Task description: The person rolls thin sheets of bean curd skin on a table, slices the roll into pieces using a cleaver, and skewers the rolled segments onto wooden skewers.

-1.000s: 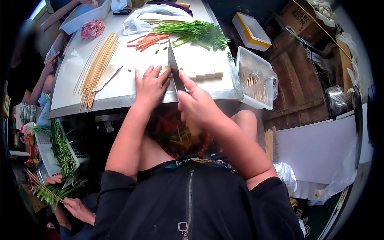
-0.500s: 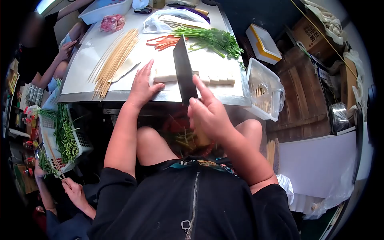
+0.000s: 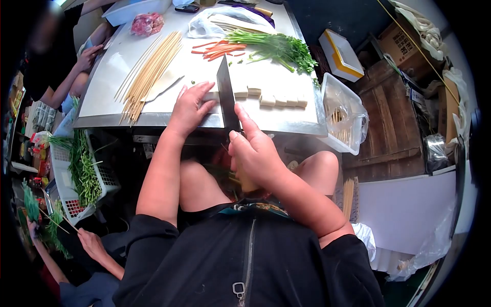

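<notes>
In my right hand I grip a kitchen cleaver, fingers closed round the handle and index finger along the blade. Its blade stands upright at the cut end of a white roll. My left hand is curved over the roll at the table's near edge, left of the blade, thumb and fingers around it; most of the roll is hidden. Right of the blade lie short cut white pieces in a row, with a couple more close to the blade.
On the table lie bamboo skewers, orange-red strips, leafy greens, a plastic bag and bagged meat. A clear bin stands right. At lower left, a co-worker's hand holds thin sticks beside a greens basket.
My left hand has shifted slightly right and closer to the blade. The cleaver has moved slightly left and down, and more separate white pieces lie to its right.
</notes>
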Tool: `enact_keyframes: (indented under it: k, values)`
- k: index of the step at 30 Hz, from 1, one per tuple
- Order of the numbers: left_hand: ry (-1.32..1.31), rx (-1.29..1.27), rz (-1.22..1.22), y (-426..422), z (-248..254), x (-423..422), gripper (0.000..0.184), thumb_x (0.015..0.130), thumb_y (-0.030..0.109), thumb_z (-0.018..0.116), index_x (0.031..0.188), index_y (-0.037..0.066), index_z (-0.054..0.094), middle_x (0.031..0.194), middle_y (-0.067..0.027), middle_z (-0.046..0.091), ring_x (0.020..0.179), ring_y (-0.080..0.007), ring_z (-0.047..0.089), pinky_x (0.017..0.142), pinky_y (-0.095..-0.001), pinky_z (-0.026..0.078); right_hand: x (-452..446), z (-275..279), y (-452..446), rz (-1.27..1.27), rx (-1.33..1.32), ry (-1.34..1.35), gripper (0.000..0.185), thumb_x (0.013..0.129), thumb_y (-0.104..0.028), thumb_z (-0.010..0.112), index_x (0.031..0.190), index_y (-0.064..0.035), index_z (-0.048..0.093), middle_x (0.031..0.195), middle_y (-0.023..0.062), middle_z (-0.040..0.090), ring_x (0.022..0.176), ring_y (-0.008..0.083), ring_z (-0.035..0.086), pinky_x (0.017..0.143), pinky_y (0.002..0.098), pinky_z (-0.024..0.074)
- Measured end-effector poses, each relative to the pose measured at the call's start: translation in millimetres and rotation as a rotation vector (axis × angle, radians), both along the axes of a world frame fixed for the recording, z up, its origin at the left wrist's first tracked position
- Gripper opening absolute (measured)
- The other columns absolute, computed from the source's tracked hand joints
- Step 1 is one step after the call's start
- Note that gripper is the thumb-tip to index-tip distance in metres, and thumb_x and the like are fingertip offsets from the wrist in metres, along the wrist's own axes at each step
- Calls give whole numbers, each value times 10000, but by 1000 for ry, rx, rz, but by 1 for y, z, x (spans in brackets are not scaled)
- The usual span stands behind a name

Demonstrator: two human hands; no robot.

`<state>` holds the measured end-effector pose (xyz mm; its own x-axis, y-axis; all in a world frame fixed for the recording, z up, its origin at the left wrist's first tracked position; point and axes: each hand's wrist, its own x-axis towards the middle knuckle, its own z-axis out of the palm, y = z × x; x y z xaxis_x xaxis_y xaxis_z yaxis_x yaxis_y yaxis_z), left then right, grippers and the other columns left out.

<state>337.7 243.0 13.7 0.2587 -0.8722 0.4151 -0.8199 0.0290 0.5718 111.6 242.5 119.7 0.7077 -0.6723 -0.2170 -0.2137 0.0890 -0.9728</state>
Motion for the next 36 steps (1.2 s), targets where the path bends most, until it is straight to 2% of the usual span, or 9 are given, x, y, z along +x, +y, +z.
enact_keyframes:
  k: [4, 10, 18, 21, 27, 29, 31, 34, 36]
  values:
    - [-99, 23, 19, -3, -6, -6, 329, 960, 245, 580, 1259, 120, 639, 1297, -127, 617, 1280, -302, 517, 1138, -523, 269, 6, 1, 0, -26, 7, 17, 628, 982, -130, 453, 1550, -61, 195, 705, 61, 559, 536, 137, 558, 546, 305, 503]
    - [-132, 4, 30, -3, -3, -9, 310, 951, 226, 586, 1222, 90, 650, 1263, -133, 635, 1268, -314, 528, 1122, -522, 293, 30, 1, -16, 2, 14, 54, 640, 968, -131, 438, 1547, -39, 181, 710, 73, 559, 518, 160, 564, 531, 314, 503]
    - [-145, 25, 25, -6, -6, -4, 315, 947, 219, 585, 1231, 97, 646, 1263, -116, 637, 1269, -304, 530, 1122, -502, 302, 40, -19, -43, 12, -105, -31, 657, 949, -132, 487, 1533, -19, 210, 708, 83, 580, 522, 159, 577, 527, 312, 503]
    - [-108, 87, 41, -2, 7, -10, 310, 958, 284, 572, 1219, 137, 652, 1277, -78, 633, 1270, -300, 527, 1123, -523, 302, 17, -1, -43, 38, -101, -66, 686, 940, -128, 544, 1533, -24, 216, 716, 66, 578, 529, 135, 572, 512, 291, 492]
    - [-105, 20, 41, -3, -4, -7, 455, 953, 304, 591, 1381, 161, 535, 1293, -122, 619, 1269, -306, 523, 1131, -467, 309, -52, 69, -86, -60, -302, -412, 753, 893, -76, 647, 1532, -78, 248, 837, 43, 590, 625, 95, 578, 537, 242, 498]
    - [-29, 12, 70, -2, 2, -10, 553, 937, 302, 619, 1440, 139, 459, 1254, -191, 613, 1230, -349, 532, 1118, -484, 316, -82, 82, -90, -104, -249, -462, 775, 895, -51, 638, 1546, -102, 220, 863, 40, 591, 645, 87, 578, 544, 242, 504]
    - [-54, 30, 65, -4, -4, -7, 645, 930, 324, 626, 1483, 106, 375, 1337, -224, 540, 1235, -369, 507, 1110, -473, 328, -114, 64, -105, -99, -325, -358, 769, 893, -30, 632, 1548, -113, 238, 879, 29, 597, 652, 71, 568, 546, 234, 496]
    - [-240, -159, 246, -7, 5, -19, 773, 913, 382, 641, 1509, 56, 272, 1523, -204, 340, 1409, -360, 325, 1152, -557, 214, -140, 34, -133, -251, -473, -34, 660, 891, -61, 652, 1495, -116, 393, 789, -10, 592, 593, 50, 528, 545, 226, 471]
    - [-145, -288, 250, -23, 16, -42, 763, 908, 350, 652, 1501, 42, 283, 1505, -200, 367, 1395, -357, 347, 1149, -552, 225, -142, 22, -165, -290, -596, 189, 601, 901, -121, 659, 1463, -111, 446, 750, 19, 595, 564, 63, 522, 556, 247, 477]
